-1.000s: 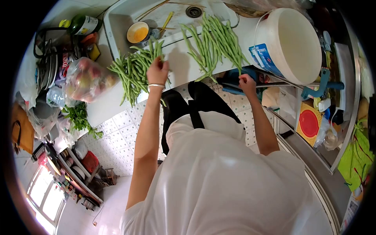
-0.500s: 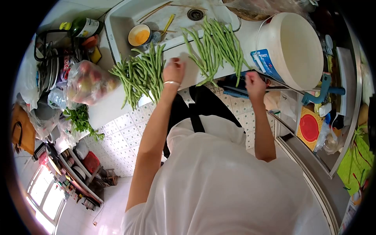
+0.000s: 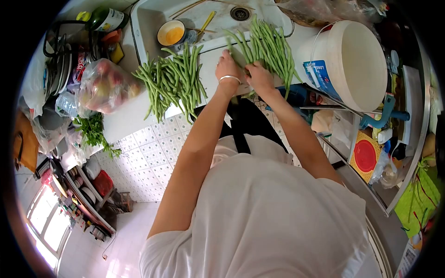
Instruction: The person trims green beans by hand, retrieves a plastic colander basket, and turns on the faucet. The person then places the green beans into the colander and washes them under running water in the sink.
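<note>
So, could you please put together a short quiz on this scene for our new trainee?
1. Multiple choice: Which of these is nearest the right hand?
(a) the white bucket
(b) the right-hand bean pile
(c) the bowl

2. True or false: In this view, the left-hand bean pile lies between the fruit bag and the right-hand bean pile.

3. Fill the gap: The bracelet is on the person's ____ wrist.

Key: 1. b; 2. true; 3. left.
</note>
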Demonstrator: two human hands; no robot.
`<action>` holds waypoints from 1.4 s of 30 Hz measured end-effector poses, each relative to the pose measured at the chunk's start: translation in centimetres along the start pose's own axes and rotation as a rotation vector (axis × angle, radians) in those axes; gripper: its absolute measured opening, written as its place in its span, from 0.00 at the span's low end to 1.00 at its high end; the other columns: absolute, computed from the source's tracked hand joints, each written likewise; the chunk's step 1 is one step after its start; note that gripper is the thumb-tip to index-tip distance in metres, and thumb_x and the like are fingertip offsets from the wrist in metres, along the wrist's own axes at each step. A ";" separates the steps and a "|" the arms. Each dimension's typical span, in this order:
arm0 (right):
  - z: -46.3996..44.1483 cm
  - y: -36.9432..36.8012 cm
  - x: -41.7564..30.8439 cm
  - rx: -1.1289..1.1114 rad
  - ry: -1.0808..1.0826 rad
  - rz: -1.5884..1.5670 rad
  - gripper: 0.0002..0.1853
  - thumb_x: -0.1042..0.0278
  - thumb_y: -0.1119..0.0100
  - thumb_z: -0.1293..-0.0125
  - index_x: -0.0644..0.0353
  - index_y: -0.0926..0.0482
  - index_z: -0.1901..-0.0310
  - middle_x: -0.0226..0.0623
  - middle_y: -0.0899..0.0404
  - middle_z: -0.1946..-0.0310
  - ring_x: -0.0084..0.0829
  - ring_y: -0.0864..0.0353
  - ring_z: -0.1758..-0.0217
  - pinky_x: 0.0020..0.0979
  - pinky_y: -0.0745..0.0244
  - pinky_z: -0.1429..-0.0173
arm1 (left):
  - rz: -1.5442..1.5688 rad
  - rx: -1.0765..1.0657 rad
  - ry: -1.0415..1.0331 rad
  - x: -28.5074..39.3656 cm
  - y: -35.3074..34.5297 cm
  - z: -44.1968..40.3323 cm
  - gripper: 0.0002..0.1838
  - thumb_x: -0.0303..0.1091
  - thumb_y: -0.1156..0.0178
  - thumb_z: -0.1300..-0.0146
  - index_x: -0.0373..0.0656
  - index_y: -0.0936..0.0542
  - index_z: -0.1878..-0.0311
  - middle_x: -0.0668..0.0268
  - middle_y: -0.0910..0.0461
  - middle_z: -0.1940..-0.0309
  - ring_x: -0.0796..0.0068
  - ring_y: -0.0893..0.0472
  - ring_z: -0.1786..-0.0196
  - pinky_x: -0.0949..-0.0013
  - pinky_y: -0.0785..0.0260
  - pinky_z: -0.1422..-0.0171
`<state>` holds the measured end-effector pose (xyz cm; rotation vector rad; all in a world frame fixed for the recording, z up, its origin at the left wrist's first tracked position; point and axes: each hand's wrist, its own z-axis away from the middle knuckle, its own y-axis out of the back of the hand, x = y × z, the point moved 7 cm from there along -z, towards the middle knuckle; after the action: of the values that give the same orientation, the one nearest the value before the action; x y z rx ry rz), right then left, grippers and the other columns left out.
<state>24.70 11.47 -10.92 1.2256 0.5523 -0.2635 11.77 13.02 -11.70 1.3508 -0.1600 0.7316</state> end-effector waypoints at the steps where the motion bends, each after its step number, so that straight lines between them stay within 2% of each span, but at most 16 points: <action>1: -0.2 -0.1 -0.1 0.016 0.023 0.014 0.13 0.65 0.37 0.49 0.57 0.23 0.61 0.42 0.28 0.63 0.46 0.25 0.61 0.42 0.29 0.57 | 0.003 0.003 0.006 -0.6 -0.4 -0.5 0.23 0.29 0.44 0.48 0.44 0.35 0.48 0.50 0.23 0.59 0.47 0.22 0.59 0.54 0.29 0.56; 3: -0.9 0.6 1.0 0.044 0.026 -0.027 0.13 0.64 0.36 0.48 0.58 0.21 0.61 0.41 0.27 0.67 0.40 0.23 0.64 0.36 0.28 0.58 | 0.035 0.092 -0.040 -1.8 0.0 -2.1 0.20 0.28 0.45 0.49 0.44 0.32 0.50 0.49 0.23 0.61 0.46 0.23 0.59 0.53 0.30 0.56; 5: -1.4 0.0 3.2 -0.130 -0.094 -0.391 0.15 0.62 0.36 0.47 0.57 0.21 0.59 0.40 0.23 0.69 0.31 0.23 0.65 0.32 0.29 0.61 | 0.087 0.183 -0.084 -3.7 0.8 -3.2 0.14 0.27 0.45 0.47 0.42 0.28 0.55 0.55 0.21 0.64 0.54 0.21 0.62 0.58 0.29 0.59; 6: -1.2 0.0 3.3 -0.210 -0.095 -0.703 0.16 0.62 0.36 0.45 0.61 0.21 0.57 0.34 0.22 0.70 0.22 0.26 0.66 0.26 0.31 0.62 | 0.494 0.033 0.088 -6.0 -0.7 -4.4 0.12 0.28 0.44 0.46 0.42 0.27 0.57 0.59 0.21 0.66 0.61 0.21 0.64 0.62 0.29 0.61; 8: -0.6 1.2 2.7 -0.217 -0.139 -0.800 0.15 0.63 0.38 0.43 0.63 0.21 0.57 0.32 0.22 0.68 0.20 0.27 0.66 0.25 0.32 0.62 | 1.272 -0.242 0.347 -6.9 -2.0 -4.2 0.08 0.28 0.45 0.42 0.39 0.25 0.59 0.68 0.22 0.68 0.76 0.24 0.68 0.72 0.30 0.62; 11: 0.3 3.5 0.2 -0.287 -0.180 -0.896 0.13 0.65 0.45 0.37 0.64 0.22 0.56 0.25 0.23 0.68 0.17 0.29 0.68 0.20 0.35 0.62 | 1.755 -0.340 0.440 -3.4 -0.5 -3.3 0.06 0.26 0.48 0.40 0.39 0.25 0.60 0.63 0.22 0.66 0.73 0.24 0.66 0.70 0.30 0.60; 15: 1.2 3.0 -2.2 -0.434 -0.130 -0.951 0.12 0.65 0.47 0.35 0.63 0.23 0.57 0.24 0.25 0.72 0.15 0.32 0.71 0.17 0.38 0.66 | 2.001 -0.436 0.485 -0.6 -0.4 -2.9 0.04 0.28 0.54 0.36 0.39 0.31 0.62 0.58 0.23 0.61 0.66 0.24 0.63 0.66 0.30 0.58; 21: 2.5 2.4 -3.4 -0.310 -0.260 -0.898 0.12 0.60 0.46 0.35 0.58 0.24 0.56 0.21 0.30 0.79 0.12 0.37 0.80 0.17 0.44 0.79 | 2.051 -0.327 0.586 0.1 3.0 -1.7 0.10 0.37 0.61 0.30 0.42 0.35 0.59 0.64 0.30 0.73 0.70 0.28 0.71 0.69 0.32 0.68; 23: 2.9 2.2 -4.3 -0.416 -0.201 -0.839 0.12 0.64 0.44 0.37 0.64 0.24 0.58 0.25 0.30 0.78 0.16 0.33 0.77 0.22 0.36 0.75 | 1.925 -0.342 0.426 -0.1 3.7 -1.5 0.09 0.38 0.61 0.30 0.43 0.35 0.59 0.66 0.33 0.76 0.73 0.34 0.76 0.72 0.40 0.74; 25: 1.4 3.8 -5.3 -0.263 -0.043 -0.707 0.11 0.65 0.44 0.37 0.63 0.24 0.57 0.26 0.27 0.77 0.17 0.30 0.75 0.22 0.33 0.72 | 1.798 -0.325 0.387 0.7 6.1 0.1 0.09 0.39 0.59 0.30 0.44 0.34 0.59 0.68 0.36 0.79 0.76 0.38 0.80 0.74 0.47 0.77; 27: -0.3 8.7 -7.2 0.173 0.181 -0.756 0.09 0.69 0.45 0.38 0.62 0.23 0.57 0.31 0.24 0.75 0.21 0.25 0.73 0.25 0.30 0.68 | 1.678 -0.555 0.226 1.7 7.1 1.5 0.09 0.40 0.57 0.30 0.44 0.34 0.59 0.69 0.36 0.80 0.78 0.39 0.82 0.76 0.48 0.78; 31: -1.8 12.1 -11.6 0.084 0.394 -0.562 0.09 0.71 0.45 0.40 0.60 0.22 0.59 0.36 0.21 0.72 0.26 0.22 0.71 0.27 0.29 0.66 | 1.617 -0.596 0.202 1.4 8.1 3.2 0.09 0.40 0.55 0.31 0.45 0.34 0.59 0.68 0.34 0.80 0.80 0.39 0.83 0.78 0.49 0.79; 37: -1.4 11.7 -13.6 0.072 0.603 -0.245 0.09 0.74 0.46 0.40 0.61 0.22 0.58 0.36 0.23 0.72 0.20 0.26 0.72 0.23 0.32 0.67 | 1.572 -0.603 0.152 1.0 9.6 4.0 0.08 0.39 0.50 0.33 0.45 0.32 0.61 0.72 0.35 0.80 0.83 0.39 0.82 0.80 0.50 0.79; 39: -1.7 10.7 -12.9 -0.068 0.344 -0.320 0.07 0.74 0.47 0.39 0.61 0.22 0.60 0.34 0.22 0.72 0.19 0.25 0.71 0.22 0.31 0.68 | 1.501 -0.569 0.104 0.3 9.7 4.2 0.08 0.39 0.49 0.33 0.45 0.31 0.62 0.73 0.35 0.79 0.84 0.39 0.82 0.80 0.50 0.79; 41: -2.1 9.0 -12.5 -0.036 0.344 -0.602 0.06 0.74 0.48 0.38 0.62 0.22 0.62 0.31 0.22 0.73 0.19 0.26 0.72 0.21 0.31 0.68 | 1.662 -0.555 0.091 0.1 10.1 3.7 0.09 0.39 0.46 0.35 0.45 0.30 0.63 0.74 0.36 0.79 0.85 0.39 0.81 0.80 0.50 0.79; 42: -2.6 7.9 -11.4 -0.092 0.132 -1.047 0.06 0.73 0.47 0.39 0.62 0.22 0.62 0.31 0.23 0.72 0.20 0.27 0.71 0.21 0.32 0.67 | 1.662 -0.546 0.058 0.1 10.5 3.7 0.10 0.41 0.45 0.36 0.45 0.30 0.63 0.74 0.36 0.79 0.85 0.38 0.80 0.81 0.50 0.79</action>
<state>18.25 15.33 0.95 0.7712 1.2820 -1.0247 7.04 9.99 -2.06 0.4069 -1.4193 1.8820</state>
